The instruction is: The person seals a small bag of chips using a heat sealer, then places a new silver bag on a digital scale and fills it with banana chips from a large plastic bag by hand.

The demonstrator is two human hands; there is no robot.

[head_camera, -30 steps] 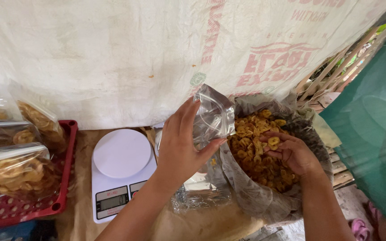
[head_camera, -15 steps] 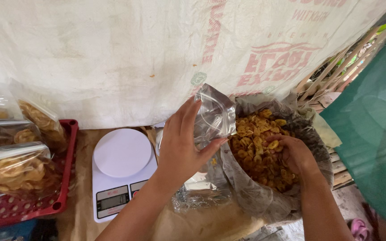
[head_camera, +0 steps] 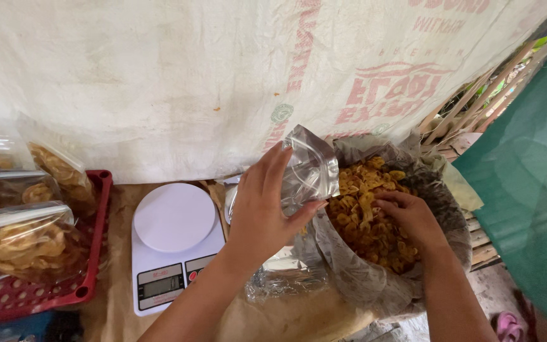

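Note:
My left hand (head_camera: 262, 206) grips a small clear plastic pouch (head_camera: 310, 172), held upright above the table beside a large open sack. That sack (head_camera: 375, 285) is clear plastic and full of yellow fried chips (head_camera: 363, 209). My right hand (head_camera: 413, 218) is plunged into the chips with the fingers curled down among them. A white digital kitchen scale (head_camera: 173, 247) stands just left of my left forearm with nothing on its round plate.
A red plastic crate (head_camera: 52, 294) at the left holds several sealed bags of chips (head_camera: 23, 240). More clear pouches (head_camera: 283, 278) lie on the brown paper-covered table. A white woven sack cloth (head_camera: 191, 76) hangs behind; green netting (head_camera: 527, 190) is at the right.
My right hand has turned and pushed its fingers down into the chips. The left hand keeps the pouch almost still.

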